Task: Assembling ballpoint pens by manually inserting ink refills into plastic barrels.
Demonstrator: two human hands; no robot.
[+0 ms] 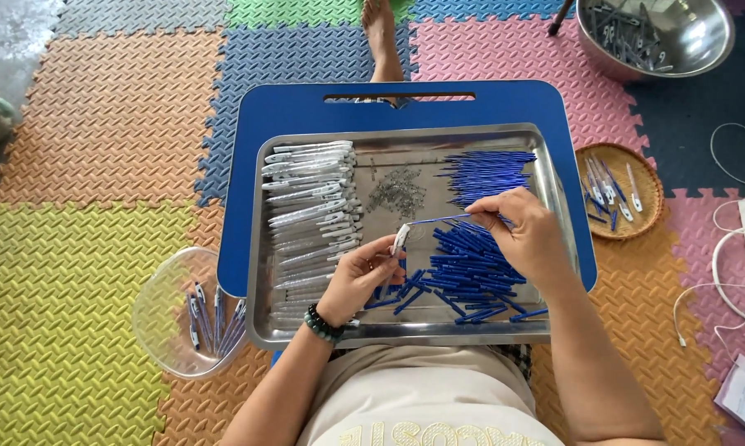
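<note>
head view: over a steel tray [261, 248] on a blue lap table [306, 107], the left hand [358, 277] pinches a clear pen barrel [399, 240] while the right hand [523, 231] grips a thin blue refill [438, 220], its tip at the barrel's end. clear barrels [310, 206] lie at the tray's left, small springs [397, 192] in the middle, blue refills [472, 264] at the right. a wicker basket [649, 177] sits beside the table.

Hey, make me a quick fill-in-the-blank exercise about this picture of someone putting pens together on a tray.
1. The left hand holds a clear pen barrel, and the right hand holds a thin ____ refill.
2. The metal tray rests on a ____ lap desk.
3. The wrist with the bead bracelet is the ____ one.

Missing words: blue; blue; left
</note>
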